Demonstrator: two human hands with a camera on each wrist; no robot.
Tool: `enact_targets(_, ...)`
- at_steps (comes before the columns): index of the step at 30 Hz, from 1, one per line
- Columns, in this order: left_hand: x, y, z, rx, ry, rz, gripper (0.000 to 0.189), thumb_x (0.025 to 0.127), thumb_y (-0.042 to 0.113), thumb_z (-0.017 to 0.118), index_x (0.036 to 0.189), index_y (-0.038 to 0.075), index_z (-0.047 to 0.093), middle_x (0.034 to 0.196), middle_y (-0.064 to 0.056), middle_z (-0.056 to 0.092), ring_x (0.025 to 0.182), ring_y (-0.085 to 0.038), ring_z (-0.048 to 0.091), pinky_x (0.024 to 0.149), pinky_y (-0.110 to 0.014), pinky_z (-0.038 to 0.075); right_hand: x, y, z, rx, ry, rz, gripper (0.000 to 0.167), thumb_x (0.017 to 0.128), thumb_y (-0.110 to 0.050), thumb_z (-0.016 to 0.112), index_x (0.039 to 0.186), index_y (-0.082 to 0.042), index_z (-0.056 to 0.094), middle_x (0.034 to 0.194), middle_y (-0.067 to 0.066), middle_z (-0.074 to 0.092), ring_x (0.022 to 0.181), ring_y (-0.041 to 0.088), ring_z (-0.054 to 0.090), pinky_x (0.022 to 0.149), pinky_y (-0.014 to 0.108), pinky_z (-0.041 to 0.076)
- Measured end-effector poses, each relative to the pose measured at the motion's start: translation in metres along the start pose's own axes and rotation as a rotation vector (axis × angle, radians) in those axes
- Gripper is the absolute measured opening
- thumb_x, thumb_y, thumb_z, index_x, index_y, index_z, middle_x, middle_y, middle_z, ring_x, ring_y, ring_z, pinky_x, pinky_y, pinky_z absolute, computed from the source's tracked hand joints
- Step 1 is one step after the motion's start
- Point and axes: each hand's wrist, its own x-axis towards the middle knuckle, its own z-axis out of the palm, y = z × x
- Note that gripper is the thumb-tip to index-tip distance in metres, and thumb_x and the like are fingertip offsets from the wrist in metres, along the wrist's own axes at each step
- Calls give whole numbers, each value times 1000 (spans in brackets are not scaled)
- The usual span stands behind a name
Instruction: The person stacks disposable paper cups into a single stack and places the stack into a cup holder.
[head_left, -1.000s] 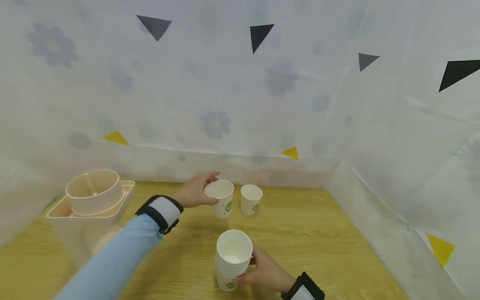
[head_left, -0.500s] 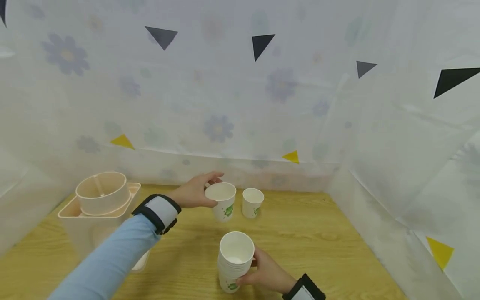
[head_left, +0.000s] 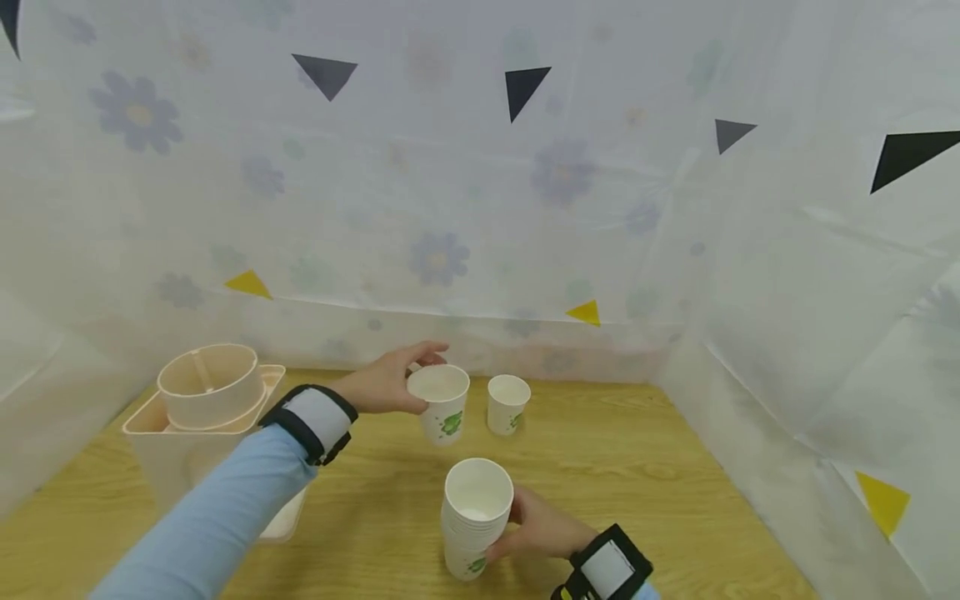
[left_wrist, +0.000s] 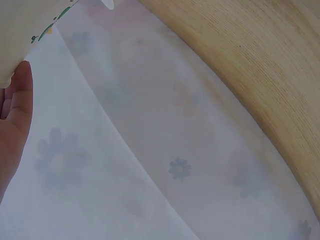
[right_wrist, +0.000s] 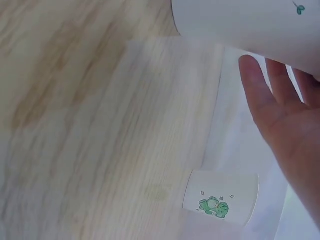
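Observation:
In the head view my left hand (head_left: 384,385) pinches a white paper cup (head_left: 442,417) with a green print, upright, near the back of the table. In the left wrist view part of this cup (left_wrist: 20,30) shows at the top left, with fingers at its rim. My right hand (head_left: 546,527) grips a stack of nested paper cups (head_left: 474,537) from its right side, nearer the front. A single paper cup (head_left: 507,407) stands just right of the left hand's cup. The right wrist view shows a green-printed cup (right_wrist: 222,197) beyond the stack (right_wrist: 245,25).
A cream-coloured bin-shaped container with a round cup-like part (head_left: 210,387) on top stands at the left, partly behind the left forearm. The wood-grain table (head_left: 622,467) ends at a flowered white sheet (head_left: 420,192) behind and at the right.
The head view has tilted a little, shifting the scene down and to the right. My right hand and the cup stack have shifted slightly right. The left hand stays on its cup.

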Motion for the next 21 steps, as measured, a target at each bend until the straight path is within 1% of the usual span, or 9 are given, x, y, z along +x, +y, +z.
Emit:
enact_targets(3, 0, 1, -2, 2, -9, 13, 82, 72, 10, 66, 145, 8, 27, 135, -18, 46, 110, -34, 54, 90, -45, 47, 0, -1, -2, 15, -13, 5, 77, 77, -21, 76, 140, -6, 34, 138, 17, 44, 118, 7, 49, 99, 28, 38)
enact_targets(7, 0, 8, -4, -13, -42, 43, 83, 72, 12, 66, 145, 10, 27, 136, -17, 44, 113, -33, 52, 91, -45, 46, -1, -2, -3, -7, -9, -6, 76, 76, -19, 76, 139, -4, 35, 136, 19, 45, 117, 5, 50, 98, 26, 39)
enact_targets(11, -1, 21, -9, -27, -76, 91, 83, 73, 11, 64, 146, 11, 26, 137, -15, 44, 116, -31, 50, 93, -45, 44, 0, -3, -5, -38, -10, -48, 75, 76, -17, 76, 137, -1, 36, 134, 22, 47, 115, 2, 51, 97, 23, 40)
enact_targets(13, -2, 29, -11, -29, -94, 116, 82, 73, 9, 64, 146, 12, 26, 137, -13, 44, 118, -29, 48, 95, -45, 42, 1, -4, -6, -42, -23, -66, 75, 76, -17, 76, 137, 1, 36, 133, 24, 46, 115, 1, 51, 97, 23, 39)
enact_targets(15, -3, 38, -11, -22, -114, 142, 81, 73, 8, 63, 145, 13, 27, 137, -11, 45, 120, -26, 47, 97, -45, 40, 1, -5, -8, -40, -35, -69, 75, 77, -18, 76, 137, 2, 35, 134, 25, 45, 115, 0, 50, 98, 22, 39)
enact_targets(17, -4, 46, -10, -4, -138, 159, 80, 72, 8, 63, 144, 15, 29, 137, -8, 47, 122, -23, 46, 100, -45, 38, 1, -7, -10, -36, -48, -65, 76, 77, -19, 76, 137, 2, 35, 134, 26, 45, 115, -1, 50, 98, 22, 39)
enact_targets(19, -4, 53, -8, 7, -163, 186, 79, 72, 8, 62, 144, 15, 30, 137, -6, 47, 124, -21, 44, 102, -47, 36, 1, -7, -10, -29, -60, -61, 76, 77, -20, 75, 137, 2, 35, 135, 26, 44, 115, -1, 50, 98, 22, 39)
enact_targets(21, -5, 58, -5, 10, -186, 199, 79, 71, 8, 63, 143, 17, 31, 137, -5, 47, 125, -20, 44, 102, -47, 35, 1, -7, -10, -19, -71, -60, 75, 77, -21, 75, 137, 2, 35, 135, 27, 44, 115, -1, 51, 98, 22, 39)
